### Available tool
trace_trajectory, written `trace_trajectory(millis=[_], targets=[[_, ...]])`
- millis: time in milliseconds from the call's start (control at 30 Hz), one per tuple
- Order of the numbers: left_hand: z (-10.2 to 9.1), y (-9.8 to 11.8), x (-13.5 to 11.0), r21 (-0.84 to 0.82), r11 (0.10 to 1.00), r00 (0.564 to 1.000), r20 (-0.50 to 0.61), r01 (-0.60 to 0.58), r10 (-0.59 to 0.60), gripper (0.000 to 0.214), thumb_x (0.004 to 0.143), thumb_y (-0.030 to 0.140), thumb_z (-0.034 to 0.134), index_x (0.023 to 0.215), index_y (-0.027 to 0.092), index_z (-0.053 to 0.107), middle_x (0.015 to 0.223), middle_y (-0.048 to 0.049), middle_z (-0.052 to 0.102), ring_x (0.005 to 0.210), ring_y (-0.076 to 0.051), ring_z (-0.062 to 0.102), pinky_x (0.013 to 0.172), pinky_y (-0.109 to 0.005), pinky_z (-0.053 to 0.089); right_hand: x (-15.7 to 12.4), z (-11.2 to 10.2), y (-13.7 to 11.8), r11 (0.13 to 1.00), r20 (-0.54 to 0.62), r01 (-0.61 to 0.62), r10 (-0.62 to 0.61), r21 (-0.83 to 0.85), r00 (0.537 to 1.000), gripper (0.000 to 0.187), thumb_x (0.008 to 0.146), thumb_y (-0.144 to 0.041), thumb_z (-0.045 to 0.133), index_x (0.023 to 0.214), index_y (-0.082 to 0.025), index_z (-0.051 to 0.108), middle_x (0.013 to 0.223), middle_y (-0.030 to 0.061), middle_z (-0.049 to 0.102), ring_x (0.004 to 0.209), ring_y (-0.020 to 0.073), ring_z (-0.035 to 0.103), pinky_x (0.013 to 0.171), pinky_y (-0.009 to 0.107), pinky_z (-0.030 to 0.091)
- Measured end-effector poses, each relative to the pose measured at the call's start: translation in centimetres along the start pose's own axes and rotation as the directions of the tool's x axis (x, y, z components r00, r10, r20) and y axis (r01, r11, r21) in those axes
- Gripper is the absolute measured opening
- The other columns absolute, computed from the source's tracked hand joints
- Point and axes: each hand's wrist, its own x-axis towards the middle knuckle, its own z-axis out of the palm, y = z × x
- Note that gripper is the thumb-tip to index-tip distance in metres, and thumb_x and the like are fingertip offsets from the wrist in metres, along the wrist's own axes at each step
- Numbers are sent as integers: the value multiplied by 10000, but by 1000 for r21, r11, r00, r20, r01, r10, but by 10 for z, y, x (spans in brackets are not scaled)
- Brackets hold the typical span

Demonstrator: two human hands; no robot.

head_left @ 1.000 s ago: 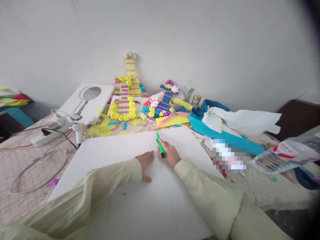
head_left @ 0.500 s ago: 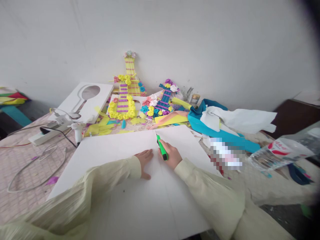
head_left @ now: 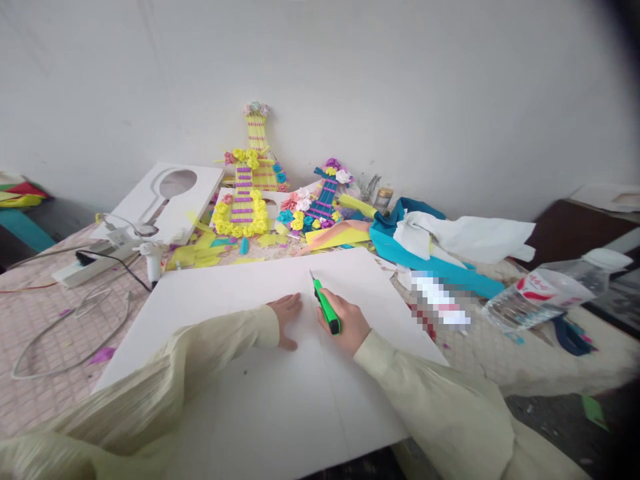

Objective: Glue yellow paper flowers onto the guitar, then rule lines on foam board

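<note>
A large white board [head_left: 240, 407] lies flat in front of me, with a faint line running down it. My left hand [head_left: 286, 320] rests on the board, fingers spread and pressing flat. In my right hand [head_left: 353, 327] is a green utility knife [head_left: 327, 308], gripped with its thin blade out and pointing away from me. The blade tip is close to the board's surface, just right of my left fingers; whether it touches I cannot tell.
Behind the board stand yellow and blue woven pieces with paper flowers [head_left: 242, 193] among paper scraps. To the left are a hot glue gun [head_left: 153, 260], a power strip [head_left: 95, 263] and cables. A plastic bottle [head_left: 555, 290] and blue crepe paper [head_left: 430, 267] lie right.
My right hand has drawn the knife slightly back toward me and to the right. My left hand stays spread on the board, while the view has shifted a little.
</note>
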Motion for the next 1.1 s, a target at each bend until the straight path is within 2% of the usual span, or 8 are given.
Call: trace_trajectory(millis=[367, 633, 800, 1100], targets=[[-3, 3, -2, -5, 1000, 1000, 5, 17, -17, 1035, 547, 552, 601, 1359, 53, 198, 1444, -171, 69, 1321, -294, 106, 1061, -389, 194, -28, -20, -19, 1000, -7, 5, -5, 17, 1000, 337, 862, -283, 401, 1174, -158, 438, 914, 76, 610, 740, 200, 605, 641, 296, 489], [-1, 2, -1, -3, 1000, 1000, -15, 13, -13, 1023, 534, 562, 594, 1358, 93, 209, 1446, -161, 74, 1318, -291, 120, 1061, -392, 188, -44, -34, -29, 1000, 26, -4, 3, 28, 1000, 329, 867, -269, 406, 1177, -164, 433, 918, 70, 607, 749, 202, 603, 649, 307, 497], [-3, 3, -2, -7, 1000, 1000, -2, 17, -17, 1042, 538, 548, 610, 1360, 55, 201, 1446, -164, 78, 1321, -282, 112, 1068, -370, 173, -54, -39, -33, 1000, 37, -7, 6, 22, 999, 328, 869, -261, 408, 1181, -165, 432, 884, 62, 608, 720, 203, 603, 626, 315, 499], [-2, 0, 0, 11, 1000, 1000, 12, -1, 1, 1049, 552, 597, 588, 1360, 55, 195, 1447, -163, 63, 1323, -282, 100, 1074, -362, 150, -70, -57, -46, 999, 50, -14, 12, 50, 999, 362, 859, -233, 441, 1218, -208, 401, 910, 49, 608, 698, 196, 603, 637, 320, 515]])
